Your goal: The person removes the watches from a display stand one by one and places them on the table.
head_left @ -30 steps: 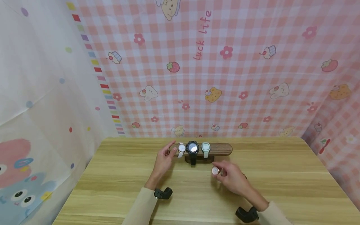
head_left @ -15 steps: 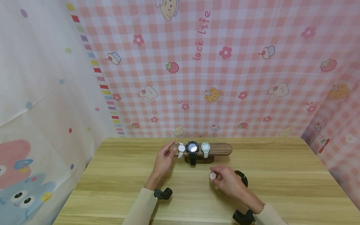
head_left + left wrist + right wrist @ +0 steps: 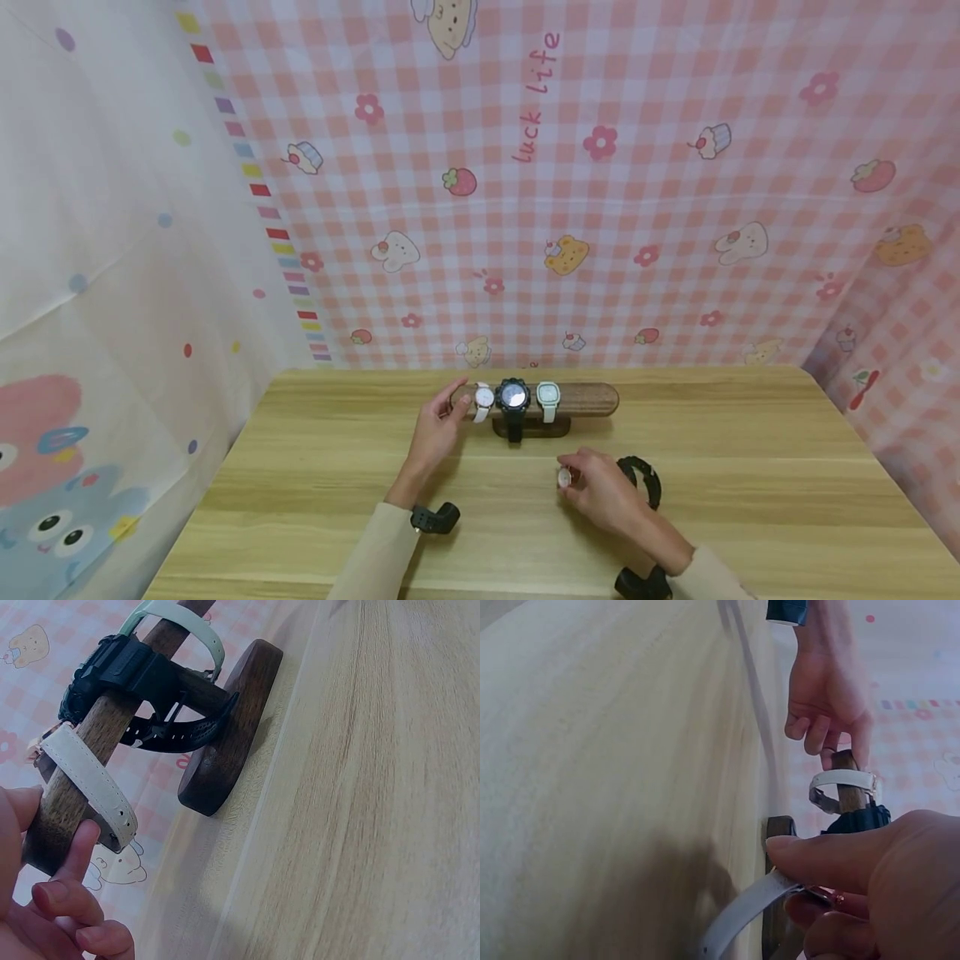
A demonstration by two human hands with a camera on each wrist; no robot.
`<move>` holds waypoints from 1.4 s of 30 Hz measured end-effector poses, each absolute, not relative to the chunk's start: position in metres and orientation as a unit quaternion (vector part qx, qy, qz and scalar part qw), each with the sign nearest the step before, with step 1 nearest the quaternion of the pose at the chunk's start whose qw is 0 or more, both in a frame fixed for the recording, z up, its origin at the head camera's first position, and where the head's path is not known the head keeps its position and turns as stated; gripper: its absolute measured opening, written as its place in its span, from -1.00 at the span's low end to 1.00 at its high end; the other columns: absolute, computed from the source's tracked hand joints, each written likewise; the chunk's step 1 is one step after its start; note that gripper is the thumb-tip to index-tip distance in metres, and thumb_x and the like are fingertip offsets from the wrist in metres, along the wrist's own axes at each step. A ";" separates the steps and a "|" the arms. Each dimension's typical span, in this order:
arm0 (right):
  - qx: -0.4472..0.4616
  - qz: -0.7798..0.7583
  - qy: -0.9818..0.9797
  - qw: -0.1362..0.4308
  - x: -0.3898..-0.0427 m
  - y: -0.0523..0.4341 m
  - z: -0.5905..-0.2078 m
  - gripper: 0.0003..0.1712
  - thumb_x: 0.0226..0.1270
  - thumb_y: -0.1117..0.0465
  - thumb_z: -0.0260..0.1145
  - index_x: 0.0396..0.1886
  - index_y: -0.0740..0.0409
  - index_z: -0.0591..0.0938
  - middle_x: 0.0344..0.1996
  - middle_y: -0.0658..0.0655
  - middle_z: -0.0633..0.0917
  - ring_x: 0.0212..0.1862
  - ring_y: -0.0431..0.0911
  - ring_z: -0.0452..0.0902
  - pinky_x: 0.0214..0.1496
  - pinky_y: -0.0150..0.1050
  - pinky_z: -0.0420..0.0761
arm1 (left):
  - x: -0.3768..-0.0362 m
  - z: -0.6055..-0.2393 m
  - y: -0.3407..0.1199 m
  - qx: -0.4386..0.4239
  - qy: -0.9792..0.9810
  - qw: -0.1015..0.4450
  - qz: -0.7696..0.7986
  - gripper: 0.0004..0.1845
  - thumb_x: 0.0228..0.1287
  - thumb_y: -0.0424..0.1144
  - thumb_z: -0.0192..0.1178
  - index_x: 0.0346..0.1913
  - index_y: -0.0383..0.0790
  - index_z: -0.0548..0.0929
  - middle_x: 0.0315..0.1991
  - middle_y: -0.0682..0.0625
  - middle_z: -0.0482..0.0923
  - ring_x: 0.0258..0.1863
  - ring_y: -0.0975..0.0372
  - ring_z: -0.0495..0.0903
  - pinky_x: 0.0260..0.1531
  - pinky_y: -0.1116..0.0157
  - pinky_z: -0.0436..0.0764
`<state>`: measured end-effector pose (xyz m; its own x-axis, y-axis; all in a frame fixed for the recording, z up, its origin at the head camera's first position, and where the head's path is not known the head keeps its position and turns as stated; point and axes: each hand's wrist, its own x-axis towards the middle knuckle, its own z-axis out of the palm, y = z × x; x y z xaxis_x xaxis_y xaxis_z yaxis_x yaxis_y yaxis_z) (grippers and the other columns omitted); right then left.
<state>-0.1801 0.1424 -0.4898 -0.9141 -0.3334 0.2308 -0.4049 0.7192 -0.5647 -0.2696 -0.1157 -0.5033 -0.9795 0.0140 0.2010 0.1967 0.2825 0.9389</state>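
Observation:
My left hand [image 3: 437,427] grips the left end of a dark wooden watch stand [image 3: 588,399], thumb and fingers around the bar's tip. Three watches hang on the bar: a white-strapped one [image 3: 483,398] beside that hand, a bulky black one [image 3: 513,395], and a mint-green one [image 3: 549,395]. In front of the stand, my right hand [image 3: 606,493] pinches a small watch [image 3: 565,477] with a pale round dial. Its light strap [image 3: 739,915] hangs loose past the thumb in the right wrist view; the palm side is partly hidden.
Just right of my right hand, another black watch [image 3: 651,483] lies on the wooden table [image 3: 750,500], partly covered by the hand. A pink checked cloth [image 3: 645,208] hangs behind the table's far edge, with a white cloth [image 3: 135,267] along the left.
My right hand has moved back from the stand, toward me and slightly left, carrying the small watch. More of the black watch on the table now shows. The left hand has stayed put.

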 end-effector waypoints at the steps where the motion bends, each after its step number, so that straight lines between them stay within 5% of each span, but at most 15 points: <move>1: 0.200 0.314 -0.926 0.058 -0.180 0.142 -0.491 -0.58 -0.10 0.37 0.48 -0.15 0.37 0.66 -0.46 0.01 0.59 -0.46 -0.29 0.38 -0.45 -0.44 0.44 | -0.269 -0.503 -0.116 -0.066 -0.798 0.076 -0.595 -0.62 0.31 -0.08 0.13 0.19 0.12 0.52 -0.58 0.05 0.33 -0.58 0.29 0.32 -0.58 0.42 0.37; 12: 0.198 0.309 -0.929 0.046 -0.180 0.139 -0.494 -0.56 -0.12 0.35 0.50 -0.15 0.39 0.66 -0.48 0.02 0.58 -0.47 -0.27 0.35 -0.44 -0.41 0.43 | -0.269 -0.500 -0.115 -0.065 -0.799 0.072 -0.593 -0.64 0.31 -0.06 0.12 0.17 0.21 0.51 -0.56 0.02 0.34 -0.55 0.27 0.33 -0.53 0.41 0.38; 20: 0.192 0.311 -0.931 0.026 -0.180 0.137 -0.497 -0.63 -0.10 0.31 0.50 -0.21 0.30 0.68 -0.53 -0.05 0.53 -0.48 -0.28 0.34 -0.46 -0.41 0.40 | -0.255 -0.473 -0.113 -0.073 -0.798 0.054 -0.595 -0.60 0.36 -0.22 0.09 0.24 -0.09 0.47 -0.56 -0.05 0.31 -0.57 0.26 0.28 -0.55 0.40 0.36; 24: 0.202 0.305 -0.930 0.019 -0.181 0.138 -0.499 -0.81 -0.07 0.29 0.49 -0.42 0.14 0.65 -0.59 -0.10 0.46 -0.51 -0.28 0.30 -0.49 -0.41 0.35 | -0.261 -0.485 -0.114 -0.068 -0.801 0.057 -0.592 -0.61 0.36 -0.16 0.09 0.22 0.03 0.48 -0.55 -0.03 0.34 -0.55 0.26 0.31 -0.53 0.40 0.37; 29: 0.217 0.296 -0.930 0.023 -0.181 0.138 -0.500 -0.78 -0.07 0.28 0.48 -0.57 0.04 0.55 -0.63 -0.13 0.41 -0.52 -0.29 0.27 -0.51 -0.41 0.30 | -0.269 -0.501 -0.115 -0.060 -0.801 0.068 -0.592 -0.63 0.32 -0.06 0.12 0.18 0.20 0.50 -0.55 0.01 0.36 -0.55 0.27 0.35 -0.53 0.40 0.40; 42: 0.210 0.300 -0.931 -0.011 -0.182 0.139 -0.493 -0.78 -0.01 0.26 0.47 -0.53 0.03 0.53 -0.60 -0.09 0.46 -0.50 -0.27 0.31 -0.52 -0.39 0.32 | -0.269 -0.504 -0.115 -0.062 -0.792 0.069 -0.603 -0.63 0.32 -0.08 0.13 0.18 0.19 0.51 -0.53 0.00 0.41 -0.50 0.20 0.41 -0.51 0.40 0.45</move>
